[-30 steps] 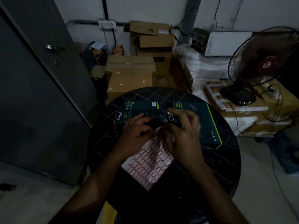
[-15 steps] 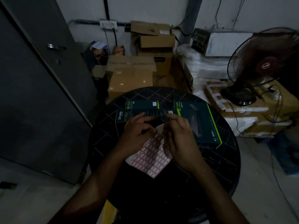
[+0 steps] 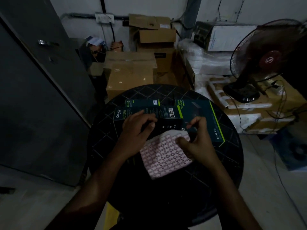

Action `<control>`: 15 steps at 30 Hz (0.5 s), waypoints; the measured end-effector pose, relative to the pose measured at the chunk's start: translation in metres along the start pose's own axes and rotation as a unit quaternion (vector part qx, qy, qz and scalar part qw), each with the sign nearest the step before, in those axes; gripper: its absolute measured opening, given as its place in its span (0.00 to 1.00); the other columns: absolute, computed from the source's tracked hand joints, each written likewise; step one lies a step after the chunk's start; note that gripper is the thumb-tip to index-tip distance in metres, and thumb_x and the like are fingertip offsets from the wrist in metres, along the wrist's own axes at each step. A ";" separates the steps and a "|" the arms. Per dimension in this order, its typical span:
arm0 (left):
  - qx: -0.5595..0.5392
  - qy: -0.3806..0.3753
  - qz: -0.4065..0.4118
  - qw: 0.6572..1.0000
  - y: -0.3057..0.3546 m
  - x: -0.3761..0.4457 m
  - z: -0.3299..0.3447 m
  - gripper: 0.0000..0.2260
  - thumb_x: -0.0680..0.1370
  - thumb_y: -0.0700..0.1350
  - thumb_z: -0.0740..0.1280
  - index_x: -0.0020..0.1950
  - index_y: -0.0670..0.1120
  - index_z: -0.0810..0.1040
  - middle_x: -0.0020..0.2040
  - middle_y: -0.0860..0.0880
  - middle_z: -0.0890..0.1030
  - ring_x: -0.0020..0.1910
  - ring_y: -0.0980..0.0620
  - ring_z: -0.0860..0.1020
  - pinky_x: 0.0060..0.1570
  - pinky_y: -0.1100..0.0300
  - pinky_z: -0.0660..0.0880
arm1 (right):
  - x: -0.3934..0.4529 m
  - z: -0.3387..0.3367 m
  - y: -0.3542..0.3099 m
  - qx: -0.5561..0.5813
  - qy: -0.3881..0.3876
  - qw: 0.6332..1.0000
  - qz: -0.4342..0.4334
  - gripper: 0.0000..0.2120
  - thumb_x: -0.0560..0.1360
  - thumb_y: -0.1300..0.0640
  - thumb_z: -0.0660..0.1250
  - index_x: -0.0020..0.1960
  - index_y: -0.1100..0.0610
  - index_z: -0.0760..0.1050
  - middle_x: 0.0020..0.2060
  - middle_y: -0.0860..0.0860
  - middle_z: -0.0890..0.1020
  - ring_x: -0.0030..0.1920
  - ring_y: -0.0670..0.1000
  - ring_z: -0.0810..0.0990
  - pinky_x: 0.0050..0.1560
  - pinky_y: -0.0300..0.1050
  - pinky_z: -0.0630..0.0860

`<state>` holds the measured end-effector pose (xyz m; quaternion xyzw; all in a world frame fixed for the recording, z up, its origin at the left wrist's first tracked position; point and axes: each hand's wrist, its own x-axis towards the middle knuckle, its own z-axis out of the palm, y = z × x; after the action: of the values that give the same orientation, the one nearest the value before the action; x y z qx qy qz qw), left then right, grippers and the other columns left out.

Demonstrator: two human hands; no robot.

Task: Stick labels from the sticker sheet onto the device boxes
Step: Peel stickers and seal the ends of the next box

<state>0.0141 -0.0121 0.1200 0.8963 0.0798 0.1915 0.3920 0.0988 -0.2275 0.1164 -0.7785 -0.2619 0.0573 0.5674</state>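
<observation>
A white sticker sheet [image 3: 166, 155] with pink-edged labels lies on the round black table [image 3: 229, 163], its far edge raised against the boxes. My right hand [image 3: 199, 140] grips its far right corner, thumb on top and index finger curled above. My left hand [image 3: 136, 130] grips the near face of the dark Omada box [image 3: 159, 112], fingers curled over the box's edge. A second similar box [image 3: 142, 102] lies just behind it. A larger dark switch box [image 3: 206, 113] with a green stripe lies to the right, partly under my right hand. The light is too dim to show a peeled label.
Cardboard cartons [image 3: 131, 72] are stacked beyond the table against the wall. A standing fan [image 3: 265, 60] sits on boxes at the right, with cables trailing down. A dark metal door [image 3: 33, 97] fills the left side.
My hands have come apart: the right hand has shifted to the right onto the sheet's corner. The sticker sheet has slid and turned to the right. The left hand stays on the Omada box.
</observation>
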 end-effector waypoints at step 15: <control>0.096 -0.022 0.061 0.993 -0.014 -0.006 0.007 0.17 0.77 0.45 0.70 0.64 0.57 0.74 0.73 0.63 0.68 0.78 0.56 0.55 0.75 0.47 0.47 | -0.071 -0.002 0.216 -0.196 0.084 0.933 0.292 0.31 0.69 0.62 0.77 0.66 0.60 0.65 0.64 0.61 0.69 0.58 0.64 0.75 0.51 0.48 0.69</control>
<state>0.0112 -0.0088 0.1041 0.9369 0.0342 0.1865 0.2938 0.1128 -0.3099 -0.0952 -0.9182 0.0194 0.1021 0.3822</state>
